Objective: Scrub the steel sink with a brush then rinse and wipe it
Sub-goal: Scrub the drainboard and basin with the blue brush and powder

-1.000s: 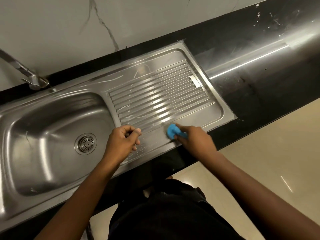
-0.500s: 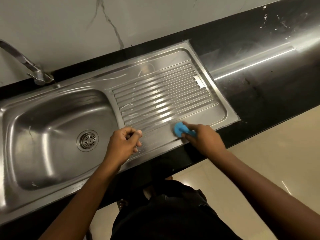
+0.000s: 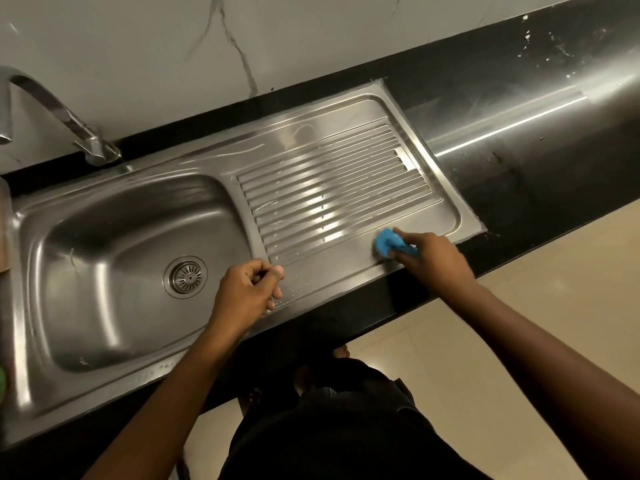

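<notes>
The steel sink (image 3: 104, 202) has a deep basin on the left with a round drain (image 3: 186, 277) and a ribbed drainboard (image 3: 332, 188) on the right. My right hand (image 3: 433, 261) grips a small blue brush (image 3: 388, 244) and presses it on the flat strip at the drainboard's near right corner. My left hand (image 3: 247, 292) rests as a loose fist on the sink's front rim between basin and drainboard, holding nothing. Thin soapy streaks show on the ribs.
A curved steel tap (image 3: 62, 116) rises at the back left. A black stone counter (image 3: 536, 140) with white specks runs to the right of the sink. A marble wall (image 3: 277, 39) stands behind. Beige floor (image 3: 519, 323) lies below the counter edge.
My right hand has slid the blue brush to the right along the drainboard's front strip. My left hand has stayed put on the rim.
</notes>
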A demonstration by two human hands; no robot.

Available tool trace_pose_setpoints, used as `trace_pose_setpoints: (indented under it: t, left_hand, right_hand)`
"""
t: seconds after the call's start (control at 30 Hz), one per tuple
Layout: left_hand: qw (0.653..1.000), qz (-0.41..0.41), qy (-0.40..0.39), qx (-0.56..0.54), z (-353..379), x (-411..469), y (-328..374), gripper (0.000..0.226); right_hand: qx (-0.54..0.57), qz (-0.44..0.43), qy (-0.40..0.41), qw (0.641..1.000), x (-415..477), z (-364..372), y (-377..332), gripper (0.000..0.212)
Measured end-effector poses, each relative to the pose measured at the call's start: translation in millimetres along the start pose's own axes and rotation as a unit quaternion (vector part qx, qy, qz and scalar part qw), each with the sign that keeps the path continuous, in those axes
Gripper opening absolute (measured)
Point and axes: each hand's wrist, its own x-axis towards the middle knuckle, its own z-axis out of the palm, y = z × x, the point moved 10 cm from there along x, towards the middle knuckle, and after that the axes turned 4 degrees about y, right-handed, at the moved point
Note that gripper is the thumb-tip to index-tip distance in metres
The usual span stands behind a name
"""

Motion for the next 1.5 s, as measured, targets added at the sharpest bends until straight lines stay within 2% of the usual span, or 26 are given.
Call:
trace_pose_setpoints:
  t: [0.1, 0.2, 0.43, 0.53, 0.7, 0.8, 0.9, 1.0, 1.1, 1.17, 1.27, 1.37, 1.5]
  left_hand:
    - [1.0, 0.003, 0.008, -0.009, -11.4, -1.4, -1.4, 0.02]
    - [1.0, 0.001, 0.017, -0.016, -23.3, -2.8, -7.0, 0.02]
    - [0.999, -0.005, 0.031, -0.025, -43.0, -6.7, -19.0, 0.019]
    - [0.999, -0.01, 0.041, -0.03, -52.0, -8.2, -22.6, 0.02]
    - [0.998, -0.018, 0.053, -0.036, -65.2, -14.0, -29.7, 0.02]
    - [0.998, -0.019, 0.054, -0.034, -68.2, -13.9, -32.7, 0.02]
    - [0.998, -0.023, 0.055, -0.035, -69.4, -11.9, -33.4, 0.021]
    - [0.998, -0.022, 0.049, -0.027, -67.7, -7.9, -30.7, 0.02]
    - [0.998, -0.019, 0.047, -0.036, -64.8, -2.7, -28.0, 0.02]
    - [0.998, -0.017, 0.044, -0.041, -61.7, 0.1, -25.8, 0.02]
    - [0.999, -0.01, 0.035, -0.038, -54.2, 2.9, -22.5, 0.021]
    - [0.999, 0.0, 0.025, -0.032, -46.8, 5.1, -16.5, 0.022]
    - [0.999, 0.002, 0.016, -0.028, -36.2, 8.0, -13.1, 0.023]
  right_hand:
    - [0.018, 0.029, 0.034, 0.999, 11.8, -20.8, 14.3, 0.053]
    - [0.045, 0.02, 0.042, 0.998, 18.9, -8.0, -9.0, 0.049]
    - [0.025, -0.061, -0.054, 0.996, -15.8, 74.4, -96.7, 0.051]
    - [-0.004, -0.048, -0.075, 0.996, -21.1, 60.6, -78.3, 0.053]
    - [0.002, -0.005, -0.016, 1.0, -1.5, 26.3, -61.4, 0.051]
    - [0.029, -0.01, -0.03, 0.999, -3.4, 52.8, -103.0, 0.044]
    - [0.055, -0.053, -0.074, 0.994, -22.6, 93.8, -168.1, 0.047]
    - [-0.002, -0.124, -0.102, 0.987, -49.4, 118.0, -210.3, 0.051]
    - [-0.02, -0.13, -0.135, 0.982, -59.3, 109.8, -188.1, 0.052]
    - [-0.024, -0.08, -0.139, 0.987, -46.8, 87.1, -142.6, 0.048]
    - [-0.032, 0.003, -0.095, 0.995, -12.4, 29.5, -66.9, 0.042]
    - [-0.039, 0.062, -0.062, 0.995, 11.9, -21.6, -7.7, 0.046]
    - [-0.009, 0.105, -0.048, 0.993, 10.5, -21.9, 13.7, 0.05]
